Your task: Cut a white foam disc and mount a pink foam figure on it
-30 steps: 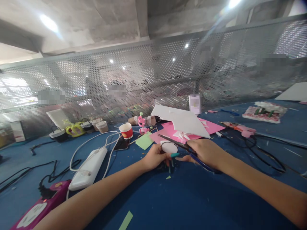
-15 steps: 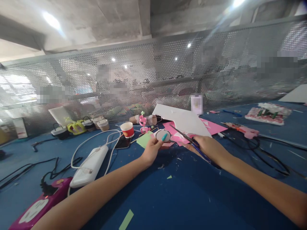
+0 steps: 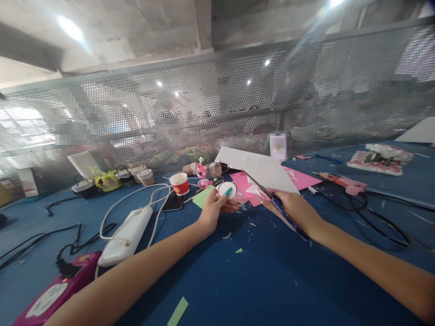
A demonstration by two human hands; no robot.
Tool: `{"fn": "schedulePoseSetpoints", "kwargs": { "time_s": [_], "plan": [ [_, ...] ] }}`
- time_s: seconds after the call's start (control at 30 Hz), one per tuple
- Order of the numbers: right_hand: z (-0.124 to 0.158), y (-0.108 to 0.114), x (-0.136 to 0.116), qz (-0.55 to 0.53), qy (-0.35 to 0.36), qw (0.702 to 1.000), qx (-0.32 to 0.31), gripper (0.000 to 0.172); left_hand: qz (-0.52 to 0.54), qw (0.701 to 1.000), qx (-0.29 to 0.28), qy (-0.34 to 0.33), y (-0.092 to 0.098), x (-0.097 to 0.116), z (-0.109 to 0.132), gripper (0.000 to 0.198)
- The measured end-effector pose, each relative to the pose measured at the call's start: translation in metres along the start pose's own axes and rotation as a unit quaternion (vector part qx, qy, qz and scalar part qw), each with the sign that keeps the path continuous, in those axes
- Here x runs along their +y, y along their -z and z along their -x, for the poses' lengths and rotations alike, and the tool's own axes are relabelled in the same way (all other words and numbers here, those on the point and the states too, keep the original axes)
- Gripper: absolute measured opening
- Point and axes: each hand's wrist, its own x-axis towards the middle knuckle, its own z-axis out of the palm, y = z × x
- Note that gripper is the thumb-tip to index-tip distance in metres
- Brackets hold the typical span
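Note:
Between thumb and fingers, my left hand [image 3: 213,210] pinches a small white disc [image 3: 224,189] with a dark rim, its flat face turned up. My right hand [image 3: 295,208] is wrapped round the blue handles of a pair of scissors [image 3: 277,202]. The blades look nearly closed and point up and left, apart from the disc. Behind both hands lie pink paper [image 3: 305,178] with cut scraps and a large white sheet [image 3: 268,167]. Green paper [image 3: 201,197] is just left of my left hand.
A red and white paper cup [image 3: 179,183] stands by a phone [image 3: 173,202]. To the left are a white power bank [image 3: 127,235] with a cable and a magenta power strip [image 3: 57,294]. A pink glue gun [image 3: 343,182] lies right. A perforated metal screen [image 3: 204,127] borders the table.
The disc has tipped and moved slightly left in my left hand, whose fingers now show below it. The scissors' blades have tilted a little more upward.

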Motion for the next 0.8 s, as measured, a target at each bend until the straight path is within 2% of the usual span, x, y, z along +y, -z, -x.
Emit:
{"fn": "schedulePoseSetpoints", "kwargs": {
  "time_s": [0.17, 0.27, 0.43, 0.8],
  "plan": [
    [-0.001, -0.001, 0.0, 0.01, 0.0, 1.0, -0.015, 0.04, -0.022, 0.999, 0.013, -0.038, 0.001, -0.004, -0.003, 0.037],
    [-0.001, -0.005, 0.001, 0.041, -0.006, 0.999, -0.029, 0.041, 0.003, 0.998, 0.032, -0.058, 0.001, -0.007, -0.005, 0.037],
    [0.001, -0.008, 0.003, 0.037, 0.012, 0.999, -0.037, 0.038, 0.055, 0.998, 0.009, -0.017, -0.001, -0.003, -0.001, 0.04],
    [0.002, -0.009, 0.002, 0.017, 0.018, 0.999, -0.023, 0.037, 0.043, 0.999, -0.007, -0.011, -0.002, 0.001, 0.002, 0.054]
  ]
}}
